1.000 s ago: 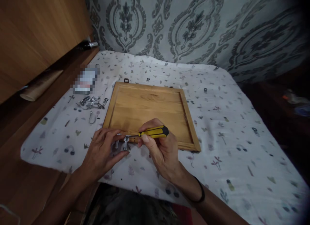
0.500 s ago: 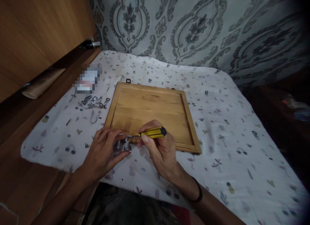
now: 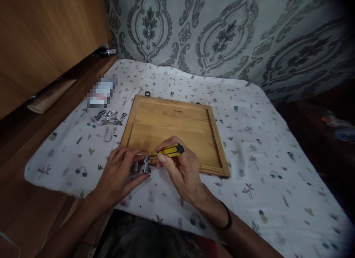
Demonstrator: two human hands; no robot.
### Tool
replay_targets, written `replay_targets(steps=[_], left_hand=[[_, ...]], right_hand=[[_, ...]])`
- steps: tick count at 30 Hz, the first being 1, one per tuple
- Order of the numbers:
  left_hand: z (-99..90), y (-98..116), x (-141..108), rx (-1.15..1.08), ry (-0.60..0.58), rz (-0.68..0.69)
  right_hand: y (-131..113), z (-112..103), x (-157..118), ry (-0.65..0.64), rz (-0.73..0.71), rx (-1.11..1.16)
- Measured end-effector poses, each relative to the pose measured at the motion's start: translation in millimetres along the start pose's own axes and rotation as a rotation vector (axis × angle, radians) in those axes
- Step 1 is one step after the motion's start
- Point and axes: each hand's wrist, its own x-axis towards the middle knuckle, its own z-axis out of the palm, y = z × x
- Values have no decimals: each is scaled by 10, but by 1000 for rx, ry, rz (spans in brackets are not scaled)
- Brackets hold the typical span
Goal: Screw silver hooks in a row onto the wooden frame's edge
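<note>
A wooden framed panel (image 3: 172, 124) lies on the patterned white cloth (image 3: 263, 147). At its near left edge, my left hand (image 3: 119, 169) has thumb and fingers around a small metal hinge-like fitting (image 3: 146, 164), pressing it to the frame. My right hand (image 3: 181, 169) grips a yellow and black screwdriver (image 3: 172, 150) whose shaft points left, its tip at the top of the fitting. Any screw under the tip is too small to make out. Two small metal pieces stick out at the panel's far edge, one of them a dark loop (image 3: 148, 93).
Left of the panel lies a pile of metal fittings (image 3: 108, 117), with a pixelated object (image 3: 102, 91) behind it. A rolled tube (image 3: 51, 97) rests on the wooden ledge under a cabinet (image 3: 50, 32). A patterned wall covering (image 3: 222, 36) rises behind the cloth.
The screwdriver and my right hand's fingers have shifted slightly left, and the handle has turned a little. My left hand holds nearly the same place.
</note>
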Motion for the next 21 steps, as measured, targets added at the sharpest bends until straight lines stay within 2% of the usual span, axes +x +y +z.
replay_targets(steps=[8,15,21], left_hand=[[28,-16,-21,-1,9,-13],[42,-21,-36,-5,4,-38],[36,-11,-28,0,-7,-25]], right_hand=[[27,45,47,-46,209,261],[26,20,51,-151,203,303],[1,52,129,-124,310,412]])
